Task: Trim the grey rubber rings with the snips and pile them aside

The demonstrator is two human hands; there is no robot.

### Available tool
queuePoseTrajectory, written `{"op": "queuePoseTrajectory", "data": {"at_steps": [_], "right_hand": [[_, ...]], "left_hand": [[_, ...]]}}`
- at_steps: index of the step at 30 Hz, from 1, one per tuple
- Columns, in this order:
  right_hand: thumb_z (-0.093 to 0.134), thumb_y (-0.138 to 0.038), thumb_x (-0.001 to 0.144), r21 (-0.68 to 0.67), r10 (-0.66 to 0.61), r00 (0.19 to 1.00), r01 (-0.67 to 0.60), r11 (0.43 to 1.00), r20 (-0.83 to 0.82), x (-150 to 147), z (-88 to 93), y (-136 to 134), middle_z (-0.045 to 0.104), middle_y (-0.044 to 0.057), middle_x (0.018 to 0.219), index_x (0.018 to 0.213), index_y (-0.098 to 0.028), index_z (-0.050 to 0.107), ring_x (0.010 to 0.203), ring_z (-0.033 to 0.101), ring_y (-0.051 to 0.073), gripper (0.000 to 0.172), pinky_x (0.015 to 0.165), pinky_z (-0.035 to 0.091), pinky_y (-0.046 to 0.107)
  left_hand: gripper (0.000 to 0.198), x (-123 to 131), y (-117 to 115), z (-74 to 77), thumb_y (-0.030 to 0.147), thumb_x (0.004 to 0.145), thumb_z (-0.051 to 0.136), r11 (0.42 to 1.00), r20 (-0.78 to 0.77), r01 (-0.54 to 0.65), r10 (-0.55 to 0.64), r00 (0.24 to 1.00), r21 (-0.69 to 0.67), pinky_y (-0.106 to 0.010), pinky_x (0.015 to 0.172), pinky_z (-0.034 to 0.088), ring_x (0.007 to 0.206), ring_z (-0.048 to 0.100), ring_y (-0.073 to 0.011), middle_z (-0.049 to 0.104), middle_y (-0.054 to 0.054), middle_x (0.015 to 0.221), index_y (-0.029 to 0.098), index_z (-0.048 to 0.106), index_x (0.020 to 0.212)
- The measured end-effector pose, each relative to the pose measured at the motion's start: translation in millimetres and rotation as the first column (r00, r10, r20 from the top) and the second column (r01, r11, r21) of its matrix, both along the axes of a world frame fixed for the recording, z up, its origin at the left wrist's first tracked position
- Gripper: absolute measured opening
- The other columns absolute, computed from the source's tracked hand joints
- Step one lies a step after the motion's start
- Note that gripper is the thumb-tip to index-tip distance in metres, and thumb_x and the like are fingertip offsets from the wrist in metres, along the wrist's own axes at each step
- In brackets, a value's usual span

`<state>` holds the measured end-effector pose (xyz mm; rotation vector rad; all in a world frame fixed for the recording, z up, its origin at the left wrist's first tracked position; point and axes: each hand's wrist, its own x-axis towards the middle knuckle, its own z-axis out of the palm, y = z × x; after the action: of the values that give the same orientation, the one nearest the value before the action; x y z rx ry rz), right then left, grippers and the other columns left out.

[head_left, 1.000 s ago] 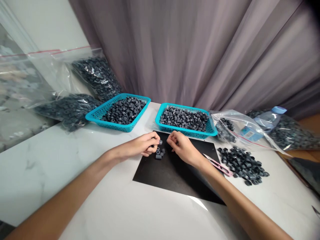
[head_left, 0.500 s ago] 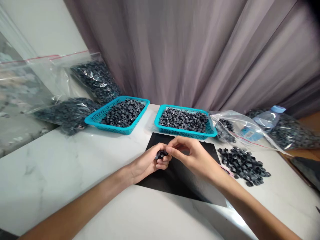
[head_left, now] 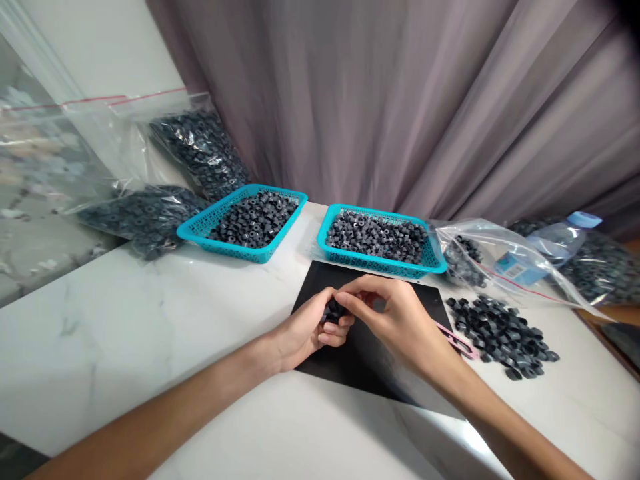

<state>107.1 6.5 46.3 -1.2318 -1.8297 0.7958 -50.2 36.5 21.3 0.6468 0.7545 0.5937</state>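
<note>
Small black plastic parts (head_left: 332, 312) are cupped in my left hand (head_left: 307, 328), its fingers curled round them over the black mat (head_left: 360, 370). My right hand (head_left: 397, 308) meets it there, thumb and forefinger pinched together against the parts beside the left thumb. Whatever sits between those right fingertips is hidden. To the right of the mat lies a loose pile of dark caps (head_left: 505, 337). A pink-handled tool (head_left: 459, 342) rests between the mat and the pile, partly behind my right forearm.
Two blue baskets, a left one (head_left: 233, 251) and a right one (head_left: 383, 265), hold many small black parts. Clear bags of parts (head_left: 150, 210) lean at the left. An open zip bag (head_left: 525, 257) and a plastic bottle (head_left: 560, 240) stand at the right, before a curtain (head_left: 350, 100).
The view has shifted slightly, so the baskets and pile appear farther right. My right fingertips have come in closer over the parts in my left hand.
</note>
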Motion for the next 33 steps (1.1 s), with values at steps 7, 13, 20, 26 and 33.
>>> {"op": "queuePoseTrajectory", "data": {"at_steps": [7, 13, 20, 26, 33], "right_hand": [[0.064, -0.025, 0.094, 0.068, -0.016, 0.998, 0.012, 0.998, 0.054, 6, 5.0, 2, 0.073, 0.002, 0.08, 0.09, -0.021, 0.078, 0.071, 0.062, 0.016, 0.015, 0.065, 0.044, 0.028], [0.063, -0.033, 0.094, 0.041, -0.047, 0.999, 0.047, 0.998, 0.0, 14, 10.5, 6, 0.075, 0.004, 0.09, 0.095, -0.019, 0.076, 0.08, 0.067, 0.019, 0.019, 0.074, 0.05, 0.031], [0.065, -0.022, 0.091, 0.046, 0.035, 0.999, -0.035, 0.998, 0.001, 18, 19.8, 2, 0.074, 0.003, 0.092, 0.098, -0.02, 0.073, 0.084, 0.068, 0.018, 0.011, 0.081, 0.053, 0.031], [0.058, -0.002, 0.088, 0.096, 0.247, 0.968, -0.25, 0.963, 0.041, 15, 19.6, -4, 0.071, 0.002, 0.098, 0.102, -0.02, 0.07, 0.091, 0.066, 0.017, 0.026, 0.084, 0.052, 0.031], [0.055, -0.003, 0.09, 0.046, 0.364, 0.931, -0.364, 0.93, 0.017, 19, 14.8, 3, 0.074, 0.002, 0.109, 0.111, -0.022, 0.071, 0.101, 0.069, 0.018, 0.033, 0.092, 0.054, 0.032]], "left_hand": [[0.042, 1, -1, 1.0, 0.024, 0.103, 0.025, 1.0, 0.005, -0.012, 0.012, 1.0, 0.004, -0.01, 0.037, 0.018, 0.04, 0.027, -0.0015, 0.043, 0.004, 0.06, 0.013, 0.054, 0.075], [0.031, 1, -2, 7.5, 0.022, 0.1, 0.037, 1.0, 0.015, 0.003, -0.004, 1.0, 0.014, -0.012, 0.038, 0.017, 0.041, 0.027, -0.0014, 0.042, 0.005, 0.059, 0.014, 0.052, 0.074], [0.03, 1, -3, 7.3, 0.022, 0.099, 0.038, 1.0, 0.031, 0.029, -0.029, 0.999, 0.008, -0.012, 0.039, 0.017, 0.043, 0.027, -0.002, 0.041, 0.004, 0.06, 0.014, 0.052, 0.073], [0.021, 0, -4, 2.7, 0.02, 0.092, 0.045, 1.0, 0.038, -0.003, 0.002, 0.999, 0.029, -0.011, 0.04, 0.02, 0.044, 0.028, -0.0026, 0.042, 0.004, 0.06, 0.013, 0.056, 0.075], [0.019, 2, -4, -1.2, 0.019, 0.09, 0.048, 0.998, 0.042, -0.006, 0.004, 0.999, 0.056, -0.011, 0.04, 0.022, 0.044, 0.028, -0.0027, 0.044, 0.003, 0.06, 0.013, 0.059, 0.076]]}}
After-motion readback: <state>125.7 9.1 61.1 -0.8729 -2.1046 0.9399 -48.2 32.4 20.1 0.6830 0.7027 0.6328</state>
